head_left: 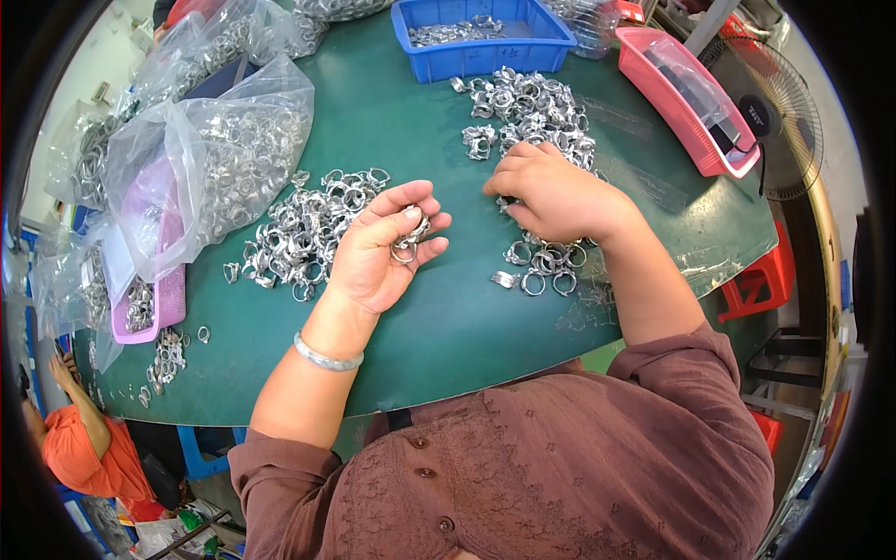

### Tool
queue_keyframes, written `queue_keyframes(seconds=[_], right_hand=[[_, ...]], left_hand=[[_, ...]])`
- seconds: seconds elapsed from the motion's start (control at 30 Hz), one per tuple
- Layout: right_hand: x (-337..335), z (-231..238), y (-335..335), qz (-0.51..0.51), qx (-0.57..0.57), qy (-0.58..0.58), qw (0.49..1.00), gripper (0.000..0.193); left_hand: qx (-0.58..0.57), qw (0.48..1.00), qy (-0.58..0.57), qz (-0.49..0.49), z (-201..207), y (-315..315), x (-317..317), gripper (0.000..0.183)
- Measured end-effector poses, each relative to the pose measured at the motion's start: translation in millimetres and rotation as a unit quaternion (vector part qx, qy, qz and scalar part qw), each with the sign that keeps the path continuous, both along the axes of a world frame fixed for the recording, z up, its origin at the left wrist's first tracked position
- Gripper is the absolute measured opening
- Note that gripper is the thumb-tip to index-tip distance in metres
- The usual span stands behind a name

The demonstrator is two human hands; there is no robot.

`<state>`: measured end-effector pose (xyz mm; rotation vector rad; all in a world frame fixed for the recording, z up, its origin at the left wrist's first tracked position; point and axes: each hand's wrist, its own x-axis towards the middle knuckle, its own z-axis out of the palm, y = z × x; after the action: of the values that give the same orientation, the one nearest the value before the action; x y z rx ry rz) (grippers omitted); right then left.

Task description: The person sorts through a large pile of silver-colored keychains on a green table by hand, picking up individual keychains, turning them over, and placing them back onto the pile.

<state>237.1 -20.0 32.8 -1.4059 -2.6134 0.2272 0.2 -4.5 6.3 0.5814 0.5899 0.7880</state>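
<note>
**Asker:** Green is the main colour here, isn't it?

**Describer:** Yes. A green table mat (439,327) fills the middle of the view, and everything else is placed from it. A person in a brown shirt leans over its near edge.

**Asker:** What do the hands hold?

**Describer:** The left hand (378,252) hovers above the mat's centre, palm up, fingers curled narrowly around a few metal ring clamps (409,241). The right hand (551,196) rests knuckles up on a pile of clamps (532,121) toward the mat's far right; its fingers are tucked under, so whether it grips anything cannot be told.

**Asker:** What else lies on the mat?

**Describer:** A second clamp heap (308,229) sits left of centre. Clear plastic bags of clamps (233,149) crowd the left edge. A blue bin (481,42) stands at the far edge, a pink tray (695,98) at the far right corner.
</note>
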Motion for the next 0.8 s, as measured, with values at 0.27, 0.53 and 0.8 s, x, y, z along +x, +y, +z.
queue_keyframes(seconds=[0.27,0.53,0.8], right_hand=[[-4,5,1,0.01,-0.052,0.091,0.994,0.038],[-12,0,4,0.025,-0.08,0.182,0.98,0.041],[-28,-5,-1,-0.005,-0.162,0.445,0.881,0.034]], left_hand=[[0.036,0.997,0.061,-0.036,-1,-1,1,0.018],[0.074,0.983,0.165,-0.038,5,-6,8,0.022],[0.112,0.964,0.236,-0.04,5,-11,13,0.028]])
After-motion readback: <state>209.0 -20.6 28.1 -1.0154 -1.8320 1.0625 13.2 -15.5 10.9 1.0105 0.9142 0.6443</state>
